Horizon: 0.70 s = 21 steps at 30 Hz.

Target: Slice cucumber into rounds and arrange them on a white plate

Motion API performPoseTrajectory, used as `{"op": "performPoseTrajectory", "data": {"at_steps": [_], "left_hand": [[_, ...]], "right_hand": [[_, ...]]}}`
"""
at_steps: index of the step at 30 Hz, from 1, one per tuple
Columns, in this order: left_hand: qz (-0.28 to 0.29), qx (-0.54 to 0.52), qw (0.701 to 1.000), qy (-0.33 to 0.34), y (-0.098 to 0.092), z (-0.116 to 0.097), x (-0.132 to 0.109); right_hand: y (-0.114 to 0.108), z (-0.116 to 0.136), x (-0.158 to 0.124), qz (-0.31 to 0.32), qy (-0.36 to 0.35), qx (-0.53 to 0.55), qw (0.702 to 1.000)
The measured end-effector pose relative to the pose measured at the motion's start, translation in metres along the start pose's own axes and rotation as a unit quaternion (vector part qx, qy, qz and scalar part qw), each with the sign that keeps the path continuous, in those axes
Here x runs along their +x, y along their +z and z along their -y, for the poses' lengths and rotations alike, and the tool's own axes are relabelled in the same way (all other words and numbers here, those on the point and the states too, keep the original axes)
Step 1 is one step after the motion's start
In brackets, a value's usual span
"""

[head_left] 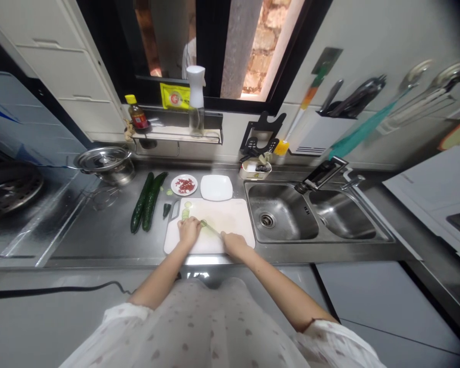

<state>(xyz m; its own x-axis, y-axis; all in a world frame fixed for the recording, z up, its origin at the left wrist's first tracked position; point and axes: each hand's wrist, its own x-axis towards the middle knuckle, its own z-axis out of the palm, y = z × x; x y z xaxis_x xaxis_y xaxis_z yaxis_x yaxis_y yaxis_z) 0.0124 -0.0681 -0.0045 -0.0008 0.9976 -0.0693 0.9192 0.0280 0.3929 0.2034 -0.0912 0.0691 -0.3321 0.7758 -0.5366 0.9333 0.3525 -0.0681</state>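
On the white cutting board (233, 214), my left hand (189, 231) rests with its fingers bent over a cucumber piece that it mostly hides. My right hand (234, 244) grips the handle of a knife (213, 229), its blade pointing left toward my left hand. Light green cucumber slices (186, 212) lie by my left fingertips, and a thin slice (204, 223) shows at the blade's tip. Left of the board are a dark cucumber end (166, 209) and two whole cucumbers (150, 204) side by side.
Behind the board stand a plate of chopped red pieces (184, 185) and a white square plate (216, 187). A double sink (283, 209) with a black faucet (318, 176) is on the right. A lidded steel pot (109, 166) and a whisk (105, 198) are at the left.
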Motion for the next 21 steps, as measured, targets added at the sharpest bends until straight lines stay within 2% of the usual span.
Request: {"op": "performPoseTrajectory", "data": {"at_steps": [10, 21], "left_hand": [[0.012, -0.001, 1.000, -0.003, 0.000, 0.000, 0.000], [0.006, 0.003, 1.000, -0.006, 0.001, 0.000, 0.001]], "right_hand": [[-0.020, -0.005, 0.002, 0.017, -0.019, -0.033, 0.999], [-0.016, -0.009, -0.008, 0.040, -0.010, -0.003, 0.999]]}}
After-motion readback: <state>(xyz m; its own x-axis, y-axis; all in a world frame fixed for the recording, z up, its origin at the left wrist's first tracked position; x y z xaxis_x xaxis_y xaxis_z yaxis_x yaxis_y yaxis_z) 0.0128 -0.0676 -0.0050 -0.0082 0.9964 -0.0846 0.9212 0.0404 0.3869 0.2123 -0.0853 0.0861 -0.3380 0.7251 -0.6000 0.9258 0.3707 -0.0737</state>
